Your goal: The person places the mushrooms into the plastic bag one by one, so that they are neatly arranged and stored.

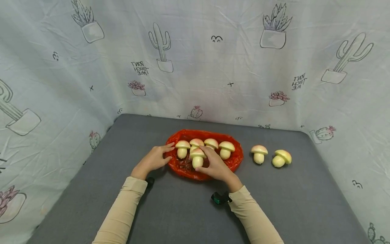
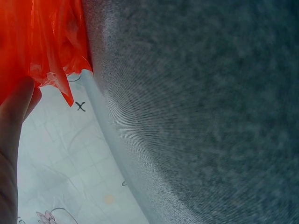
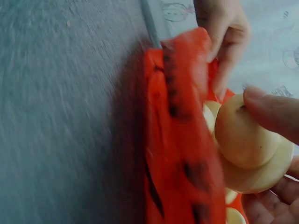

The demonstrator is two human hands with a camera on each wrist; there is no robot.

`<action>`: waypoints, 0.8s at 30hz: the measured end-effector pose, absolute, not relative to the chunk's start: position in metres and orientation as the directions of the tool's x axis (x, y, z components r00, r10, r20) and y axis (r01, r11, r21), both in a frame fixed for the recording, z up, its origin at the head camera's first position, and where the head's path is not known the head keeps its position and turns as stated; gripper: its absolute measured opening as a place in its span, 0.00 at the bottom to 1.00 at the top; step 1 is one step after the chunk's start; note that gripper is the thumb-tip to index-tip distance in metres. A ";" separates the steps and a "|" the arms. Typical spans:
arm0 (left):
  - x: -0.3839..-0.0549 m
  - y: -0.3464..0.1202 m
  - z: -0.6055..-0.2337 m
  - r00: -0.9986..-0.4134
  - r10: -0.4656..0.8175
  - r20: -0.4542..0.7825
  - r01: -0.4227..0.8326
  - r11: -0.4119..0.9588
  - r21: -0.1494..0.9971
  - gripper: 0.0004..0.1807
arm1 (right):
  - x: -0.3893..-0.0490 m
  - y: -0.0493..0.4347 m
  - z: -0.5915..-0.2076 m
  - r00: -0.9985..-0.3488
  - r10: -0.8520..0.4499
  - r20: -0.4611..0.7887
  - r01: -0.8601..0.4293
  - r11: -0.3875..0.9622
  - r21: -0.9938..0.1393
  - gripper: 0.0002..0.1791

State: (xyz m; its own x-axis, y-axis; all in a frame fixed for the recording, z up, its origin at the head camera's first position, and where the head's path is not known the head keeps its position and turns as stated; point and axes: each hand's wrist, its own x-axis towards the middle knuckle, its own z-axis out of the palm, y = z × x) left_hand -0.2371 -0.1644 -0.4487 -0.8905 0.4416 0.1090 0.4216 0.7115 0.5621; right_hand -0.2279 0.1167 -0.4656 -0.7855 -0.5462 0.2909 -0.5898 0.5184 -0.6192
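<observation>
A pale yellow toy mushroom (image 1: 197,159) with a pink-blushed cap is pinched between the thumb and fingers of my right hand (image 1: 215,165), over the front middle of a red plastic bag (image 1: 190,174). The bag lies spread like a shallow basket, its rim standing up. Several similar mushrooms (image 1: 225,149) sit in it behind the held one. My left hand (image 1: 154,158) is at the bag's left rim, fingers extended and touching the red plastic (image 2: 51,46). In the right wrist view the held mushroom's rounded stem (image 3: 245,135) faces the camera.
Right of the bag, two more mushrooms lie on the grey table, one nearly upright (image 1: 259,154) and one tilted (image 1: 281,158). A white curtain (image 1: 195,67) printed with cacti hangs behind the grey table (image 1: 176,210) and along its sides.
</observation>
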 end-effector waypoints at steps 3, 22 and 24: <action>-0.236 -0.164 -0.449 -0.888 0.445 0.118 0.429 0.707 0.562 0.26 | -0.228 0.109 -0.470 -0.778 -0.568 0.267 -0.595 0.531 -0.603 0.47; -0.236 -0.164 -0.455 -0.885 0.444 0.143 0.446 0.715 0.538 0.26 | -0.231 0.089 -0.485 -0.756 -0.611 0.235 -0.618 0.547 -0.564 0.45; -0.236 -0.164 -0.456 -0.884 0.445 0.141 0.446 0.715 0.538 0.26 | -0.231 0.088 -0.485 -0.760 -0.609 0.229 -0.612 0.550 -0.569 0.45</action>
